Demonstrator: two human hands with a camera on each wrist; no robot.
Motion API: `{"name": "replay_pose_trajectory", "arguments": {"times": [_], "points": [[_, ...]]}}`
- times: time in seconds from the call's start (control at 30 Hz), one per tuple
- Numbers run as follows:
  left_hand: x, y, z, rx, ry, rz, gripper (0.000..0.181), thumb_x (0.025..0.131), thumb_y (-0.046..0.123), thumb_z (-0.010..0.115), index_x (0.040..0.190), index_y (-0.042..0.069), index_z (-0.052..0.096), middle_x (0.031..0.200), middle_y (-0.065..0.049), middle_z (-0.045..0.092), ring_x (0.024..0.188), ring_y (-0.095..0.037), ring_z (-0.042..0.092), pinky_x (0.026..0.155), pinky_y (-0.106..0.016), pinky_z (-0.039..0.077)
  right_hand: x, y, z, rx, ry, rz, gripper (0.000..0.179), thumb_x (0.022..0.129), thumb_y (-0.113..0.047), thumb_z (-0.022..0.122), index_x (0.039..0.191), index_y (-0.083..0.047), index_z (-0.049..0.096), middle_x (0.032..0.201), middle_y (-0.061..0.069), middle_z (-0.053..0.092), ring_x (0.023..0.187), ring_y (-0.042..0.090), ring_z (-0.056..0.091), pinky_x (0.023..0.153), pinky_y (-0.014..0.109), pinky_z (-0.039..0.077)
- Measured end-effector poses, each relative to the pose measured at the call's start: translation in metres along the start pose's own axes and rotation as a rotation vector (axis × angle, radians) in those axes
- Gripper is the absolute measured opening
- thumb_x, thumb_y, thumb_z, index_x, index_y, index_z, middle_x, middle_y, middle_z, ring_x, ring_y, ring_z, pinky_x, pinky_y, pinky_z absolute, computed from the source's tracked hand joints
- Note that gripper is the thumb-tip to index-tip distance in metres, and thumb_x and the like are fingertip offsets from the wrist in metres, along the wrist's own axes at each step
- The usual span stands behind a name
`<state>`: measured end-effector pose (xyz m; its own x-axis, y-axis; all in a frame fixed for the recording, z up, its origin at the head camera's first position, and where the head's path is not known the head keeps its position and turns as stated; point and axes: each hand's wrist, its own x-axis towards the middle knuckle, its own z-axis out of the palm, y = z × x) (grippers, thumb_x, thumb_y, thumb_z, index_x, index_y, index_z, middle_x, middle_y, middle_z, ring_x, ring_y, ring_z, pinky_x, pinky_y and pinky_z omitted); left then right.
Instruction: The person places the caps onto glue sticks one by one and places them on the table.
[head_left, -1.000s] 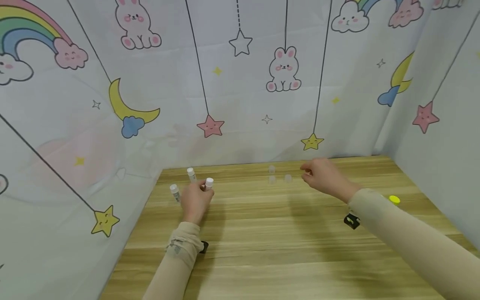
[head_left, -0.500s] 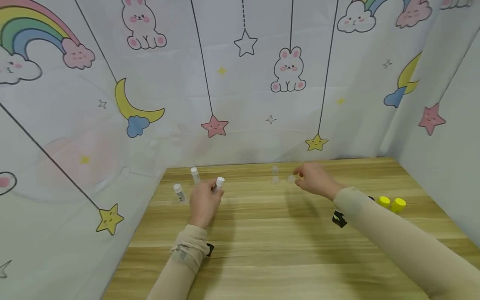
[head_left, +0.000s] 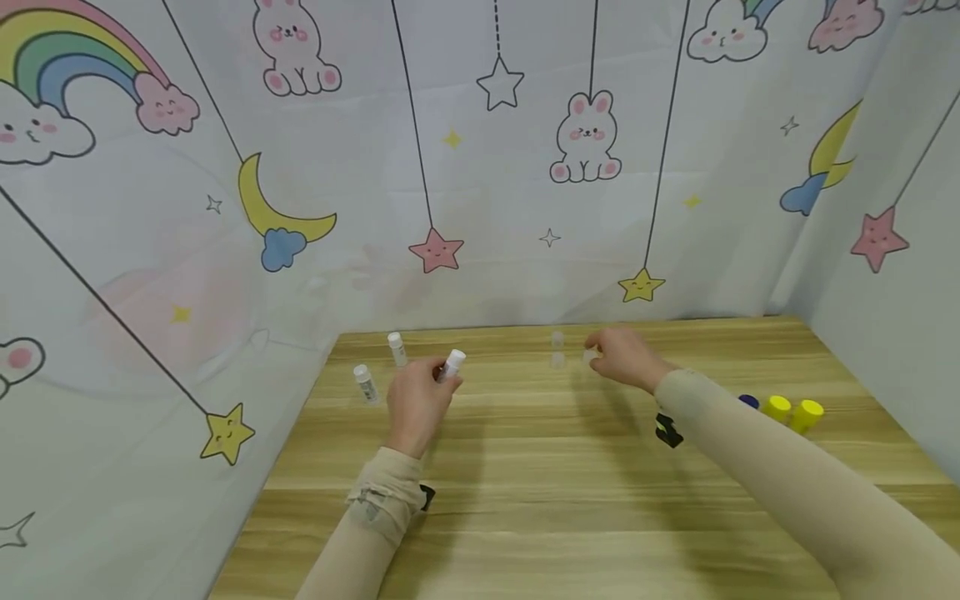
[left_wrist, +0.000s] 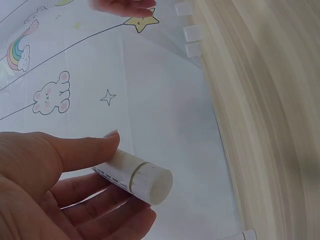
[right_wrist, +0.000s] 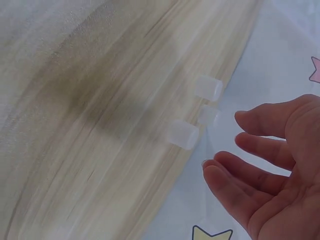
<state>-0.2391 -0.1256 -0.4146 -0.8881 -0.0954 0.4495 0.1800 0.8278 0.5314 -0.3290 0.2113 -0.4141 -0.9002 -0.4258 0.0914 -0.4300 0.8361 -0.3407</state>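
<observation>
In the head view my left hand (head_left: 420, 404) holds a small white capped tube (head_left: 452, 364) clear of the table. The left wrist view has the tube (left_wrist: 132, 175) between thumb and fingers, with fine print along its side. Two similar white tubes, a nearer one (head_left: 365, 382) and a farther one (head_left: 397, 348), stand left of that hand. My right hand (head_left: 630, 358) is beside a small translucent cylinder (head_left: 589, 356). Its thumb and fingers are parted around air in the right wrist view, near the closest cylinder (right_wrist: 182, 134). Two more translucent cylinders (head_left: 557, 360) stand to the left.
Right of the right forearm stand two yellow-topped containers (head_left: 807, 415) and a dark blue one (head_left: 748, 402), partly hidden by the sleeve. Behind the wooden table (head_left: 525, 500) hangs a printed white curtain (head_left: 495, 183), close to the back edge.
My left hand has lifted the tube and carried it a little right, away from the other two. My right hand has moved left toward the nearest translucent cylinder.
</observation>
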Motion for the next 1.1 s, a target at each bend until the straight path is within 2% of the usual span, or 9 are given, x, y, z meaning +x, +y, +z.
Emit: {"name": "replay_pose_trajectory", "arguments": {"times": [0.43, 0.6, 0.8, 1.1], "points": [[-0.006, 0.014, -0.009, 0.051, 0.046, 0.125, 0.028, 0.085, 0.022, 0.084, 0.108, 0.009, 0.077, 0.093, -0.008, 0.072, 0.075, -0.023, 0.067, 0.062, -0.040, 0.054, 0.023, 0.013, 0.009, -0.021, -0.034, -0.011, 0.036, 0.090, -0.003, 0.066, 0.125, 0.007, 0.066, 0.124, 0.024, 0.065, 0.111, 0.040, 0.062, 0.091, 0.054, 0.051], [-0.007, 0.018, -0.012, 0.042, 0.045, 0.127, 0.028, 0.085, 0.021, 0.084, 0.109, 0.008, 0.077, 0.096, -0.008, 0.072, 0.077, -0.024, 0.067, 0.065, -0.041, 0.055, 0.029, 0.017, 0.013, -0.034, -0.031, -0.027, 0.035, 0.090, -0.003, 0.066, 0.124, 0.007, 0.067, 0.123, 0.025, 0.065, 0.109, 0.040, 0.063, 0.090, 0.054, 0.051], [-0.007, 0.021, -0.014, 0.021, 0.049, 0.143, 0.032, 0.085, 0.020, 0.084, 0.112, 0.006, 0.076, 0.099, -0.009, 0.073, 0.081, -0.023, 0.070, 0.068, -0.041, 0.056, 0.035, 0.019, 0.020, -0.024, -0.035, -0.005, 0.035, 0.090, -0.003, 0.066, 0.123, 0.007, 0.067, 0.124, 0.024, 0.065, 0.112, 0.041, 0.061, 0.092, 0.054, 0.051], [-0.011, 0.021, -0.015, 0.015, 0.062, 0.172, 0.031, 0.084, 0.021, 0.084, 0.110, 0.008, 0.074, 0.097, -0.008, 0.074, 0.080, -0.022, 0.071, 0.067, -0.041, 0.057, 0.043, 0.024, 0.036, -0.023, -0.002, -0.020, 0.036, 0.084, 0.008, 0.051, 0.111, 0.005, 0.074, 0.118, 0.021, 0.069, 0.117, 0.043, 0.059, 0.099, 0.055, 0.047]]}}
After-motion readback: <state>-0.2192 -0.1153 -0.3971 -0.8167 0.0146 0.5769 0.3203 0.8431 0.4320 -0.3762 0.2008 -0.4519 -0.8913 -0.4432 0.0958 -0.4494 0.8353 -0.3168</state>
